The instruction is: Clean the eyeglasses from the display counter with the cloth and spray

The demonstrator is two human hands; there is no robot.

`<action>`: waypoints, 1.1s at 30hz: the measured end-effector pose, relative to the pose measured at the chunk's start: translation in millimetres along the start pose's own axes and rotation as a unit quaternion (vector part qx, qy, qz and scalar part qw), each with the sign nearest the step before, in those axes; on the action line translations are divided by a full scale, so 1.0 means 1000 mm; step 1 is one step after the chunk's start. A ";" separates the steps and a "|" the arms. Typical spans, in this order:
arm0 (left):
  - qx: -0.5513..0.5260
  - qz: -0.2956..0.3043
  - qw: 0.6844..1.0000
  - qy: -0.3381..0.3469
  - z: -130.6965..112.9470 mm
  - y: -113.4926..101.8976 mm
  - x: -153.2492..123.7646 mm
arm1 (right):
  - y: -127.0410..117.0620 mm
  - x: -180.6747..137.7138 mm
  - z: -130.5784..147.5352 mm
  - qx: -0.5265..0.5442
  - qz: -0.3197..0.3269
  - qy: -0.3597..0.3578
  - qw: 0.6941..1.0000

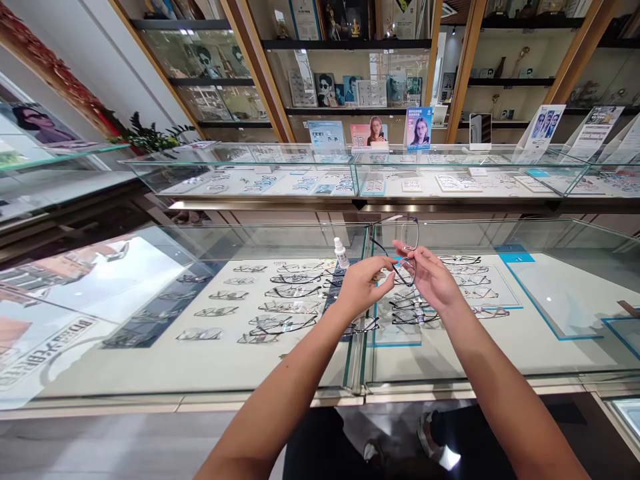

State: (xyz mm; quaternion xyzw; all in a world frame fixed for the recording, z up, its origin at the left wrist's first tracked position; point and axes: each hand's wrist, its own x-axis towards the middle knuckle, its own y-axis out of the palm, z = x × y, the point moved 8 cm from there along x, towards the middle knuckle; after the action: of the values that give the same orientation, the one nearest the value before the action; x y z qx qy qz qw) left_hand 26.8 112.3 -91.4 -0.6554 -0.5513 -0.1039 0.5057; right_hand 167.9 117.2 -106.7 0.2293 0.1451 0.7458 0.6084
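Both hands meet over the glass counter (280,373), above the seam between its two panes, and hold one pair of glasses (406,252) up in the air between them. The left hand (364,285) comes in from about 7 o'clock of the glasses and pinches the lower part of the frame with thumb and forefinger. The right hand (431,279) sits at about 4 o'clock, its fingertips closed on the same frame, so the two hands are almost touching. The frame stands tilted, one lens rising toward 12 o'clock above the fingers, a thin arm trailing off toward 10 o'clock. Neither hand is clearly nearer; both grip it. A small white bottle (341,254) stands on the glass at 9 o'clock of the glasses, just beside the left hand. Rows of frames (293,292) lie inside the case beneath.
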 end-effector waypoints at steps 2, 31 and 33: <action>0.000 0.018 0.999 -0.030 0.005 0.003 -0.001 | -0.002 0.000 0.006 0.012 -0.007 -0.027 1.000; 0.146 -0.186 0.906 -0.350 0.085 -0.040 -0.020 | -0.021 0.004 0.015 0.016 -0.047 -0.052 0.997; 0.171 -0.151 0.903 -0.364 0.090 -0.035 -0.020 | -0.021 0.004 0.015 0.016 -0.047 -0.051 0.997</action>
State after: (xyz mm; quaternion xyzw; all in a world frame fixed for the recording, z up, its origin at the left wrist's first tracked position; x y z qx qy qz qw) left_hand -47.8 165.2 -127.7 -0.4601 -0.7984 0.1627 0.3526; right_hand 192.7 124.6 -103.1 0.2701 0.1366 0.7014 0.6453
